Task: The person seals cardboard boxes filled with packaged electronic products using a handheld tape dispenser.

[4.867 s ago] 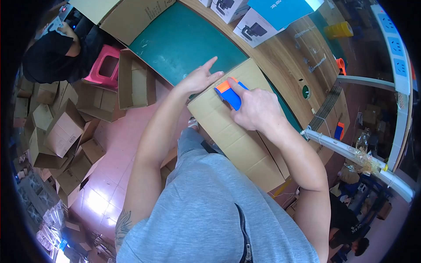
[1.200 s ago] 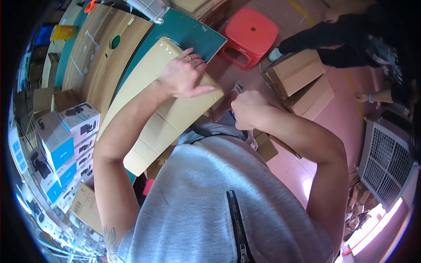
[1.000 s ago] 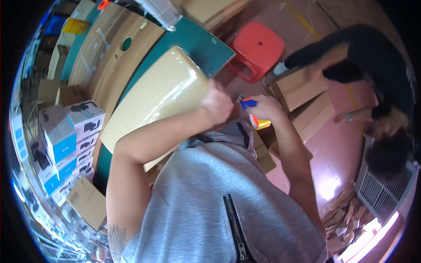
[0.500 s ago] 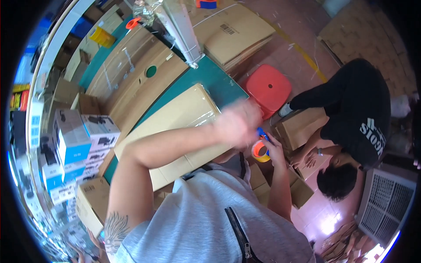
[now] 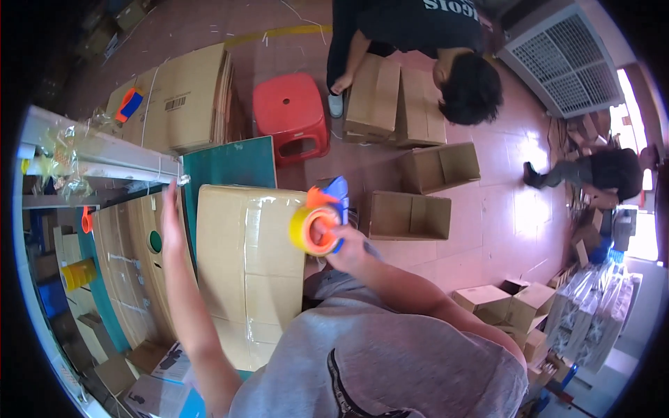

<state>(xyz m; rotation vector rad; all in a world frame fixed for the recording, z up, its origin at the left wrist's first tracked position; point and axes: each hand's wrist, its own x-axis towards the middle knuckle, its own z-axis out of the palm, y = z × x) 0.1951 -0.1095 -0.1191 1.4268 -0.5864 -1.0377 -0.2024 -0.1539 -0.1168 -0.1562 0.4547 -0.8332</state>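
Observation:
A long flat cardboard box (image 5: 244, 265), sealed with clear tape, lies on the green-topped table (image 5: 226, 164) in front of me. My right hand (image 5: 348, 251) grips a tape dispenser (image 5: 320, 221) with a blue and orange frame and a yellowish roll, held just off the box's right edge. My left hand (image 5: 171, 209) is stretched out flat, fingers together, beside the box's left edge and holds nothing.
A red plastic stool (image 5: 289, 115) stands beyond the table. Open cardboard boxes (image 5: 411, 216) sit on the pink floor, where a person in black (image 5: 432, 42) bends over boxes. Flat cardboard sheets (image 5: 185, 97) carry another tape dispenser (image 5: 129, 104). More boxes (image 5: 516, 306) lie at right.
My head has turned, so the view has swung round. My right hand has brought the tape dispenser up beside the box, and my left hand has left the box top for its left side.

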